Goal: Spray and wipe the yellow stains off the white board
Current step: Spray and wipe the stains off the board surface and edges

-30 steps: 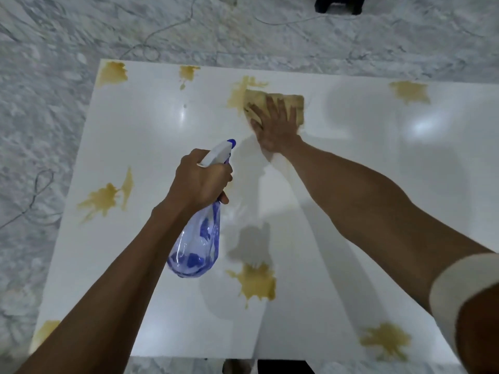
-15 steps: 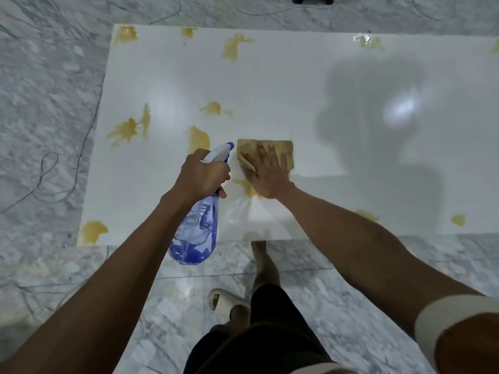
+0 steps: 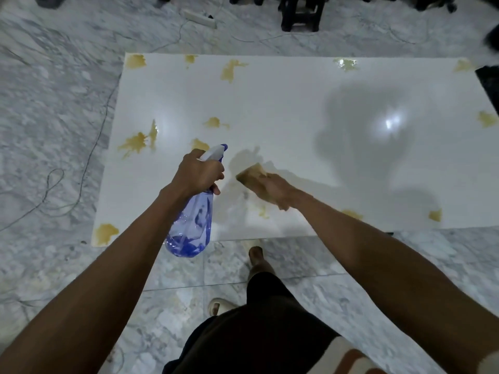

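The white board (image 3: 270,103) lies flat on the marble floor, dotted with several yellow stains, such as one at the left (image 3: 135,143) and one at the near left corner (image 3: 105,233). My left hand (image 3: 198,175) grips the neck of a clear blue spray bottle (image 3: 193,225), its white nozzle pointing away from me. My right hand (image 3: 276,190) presses a yellowed cloth (image 3: 252,174) onto the board near its front edge. The hand is motion-blurred, and a wet smear surrounds the cloth.
Thin cables (image 3: 54,190) trail over the floor left of the board. A power strip (image 3: 201,18) and dark furniture legs (image 3: 299,14) stand beyond the far edge. My legs and a sandalled foot (image 3: 218,306) are at the board's near edge.
The view has pulled back, showing the whole board. My right hand has swept the cloth toward the near edge, leaving a wet smear. My left hand keeps the bottle in the same grip.
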The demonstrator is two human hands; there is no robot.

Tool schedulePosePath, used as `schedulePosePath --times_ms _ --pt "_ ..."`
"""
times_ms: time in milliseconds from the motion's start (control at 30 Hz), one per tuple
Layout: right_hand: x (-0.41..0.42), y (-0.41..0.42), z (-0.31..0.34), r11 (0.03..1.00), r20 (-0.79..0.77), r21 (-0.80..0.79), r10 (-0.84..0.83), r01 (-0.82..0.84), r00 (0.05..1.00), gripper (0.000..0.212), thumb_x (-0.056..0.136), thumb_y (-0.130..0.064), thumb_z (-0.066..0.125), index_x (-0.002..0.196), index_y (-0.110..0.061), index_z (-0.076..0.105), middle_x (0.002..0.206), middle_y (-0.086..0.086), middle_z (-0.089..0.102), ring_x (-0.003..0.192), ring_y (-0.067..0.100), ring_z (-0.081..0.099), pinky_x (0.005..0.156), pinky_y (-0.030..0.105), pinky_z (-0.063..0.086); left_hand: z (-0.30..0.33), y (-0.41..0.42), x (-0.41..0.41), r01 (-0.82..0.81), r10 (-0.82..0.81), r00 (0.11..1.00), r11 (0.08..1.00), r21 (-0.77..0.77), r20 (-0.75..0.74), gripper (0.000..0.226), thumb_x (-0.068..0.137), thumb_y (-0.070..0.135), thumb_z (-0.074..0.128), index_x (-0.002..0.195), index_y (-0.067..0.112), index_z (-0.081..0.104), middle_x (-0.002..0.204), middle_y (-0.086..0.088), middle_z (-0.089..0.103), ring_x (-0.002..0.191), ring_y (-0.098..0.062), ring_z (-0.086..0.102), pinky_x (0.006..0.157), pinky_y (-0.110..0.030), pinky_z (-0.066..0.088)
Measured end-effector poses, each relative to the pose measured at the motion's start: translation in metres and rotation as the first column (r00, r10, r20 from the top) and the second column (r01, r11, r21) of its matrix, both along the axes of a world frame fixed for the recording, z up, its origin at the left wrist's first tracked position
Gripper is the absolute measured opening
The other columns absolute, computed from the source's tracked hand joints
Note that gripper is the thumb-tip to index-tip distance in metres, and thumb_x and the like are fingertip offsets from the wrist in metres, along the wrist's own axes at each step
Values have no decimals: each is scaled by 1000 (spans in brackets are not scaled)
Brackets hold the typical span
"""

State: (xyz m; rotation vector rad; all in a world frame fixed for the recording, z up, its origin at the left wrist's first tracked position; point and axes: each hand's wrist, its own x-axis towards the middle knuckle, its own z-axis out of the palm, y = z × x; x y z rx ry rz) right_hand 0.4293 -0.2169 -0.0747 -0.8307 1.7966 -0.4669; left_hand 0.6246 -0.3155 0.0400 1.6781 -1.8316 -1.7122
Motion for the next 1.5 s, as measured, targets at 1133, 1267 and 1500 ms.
schedulePosePath --times_ms 1133,1267,1500 --pt "28 -115 -98 849 -645 12 411 -529 644 60 103 -51 28 159 -35 13 169 5 3 155 31 -3 121 58 -5 -35 -90 16 -7 7 1000 1000 -5 -6 40 66 24 51 98 7 67 83 -12 69 54 -30 66 64 -41 57" --pt "80 -17 -100 836 -650 115 472 -537 595 70 88 -59 -4 155 -40 0 169 5 -4 154 33 -9 121 55 -9 -26 -37 49 -1 3 1000 999 52 -31 50 67 26 53 104 -4 68 84 -15 69 41 -22 59 53 -31 53" --pt "116 25 -61 869 -384 191 495 -457 779 56 107 -47 20 160 -30 10 168 -3 -3 155 27 -7 123 49 -4 -12 -3 74 49 -45 997 997 63 -58 54 63 20 53 107 -7 67 91 -17 71 41 -24 61 56 -33 55"
